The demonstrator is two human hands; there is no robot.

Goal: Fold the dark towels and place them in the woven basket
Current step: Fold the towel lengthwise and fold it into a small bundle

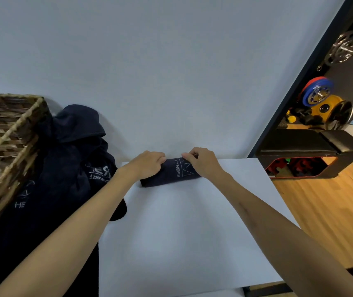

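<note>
From the head view, a white table [182, 232] fills the lower middle. Its far edge meets the pale wall [171, 71] just behind the hands, so there is almost no room beyond the towel at 12 o'clock. The right edge runs diagonally from the far corner down toward 5 o'clock, with wooden floor [332, 211] past it. Between the forearms the tabletop lies bare toward 6 o'clock, the widest open stretch in view.

At 9 o'clock stands the basket [4, 146], its rim tilted in the wide-angle picture. Just beside it, toward the table, a heap of dark towels [68, 168] lies unfolded, touching the basket's side and spreading down to the lower left corner; white lettering shows on some folds.

The folded towel [171, 173] rests on the table near the far edge, a narrow dark bundle with the word FITNESS on top.

The left hand [147, 166] rests on the towel's left end, fingers curled over its far edge. The right hand [201, 162] pinches the top layer at the right end, fingertips bent onto the cloth. The two hands are near each other, not touching.

At 2 o'clock, well apart, a black bench [312, 146] and weight plates [321, 97] sit past a dark frame.
</note>
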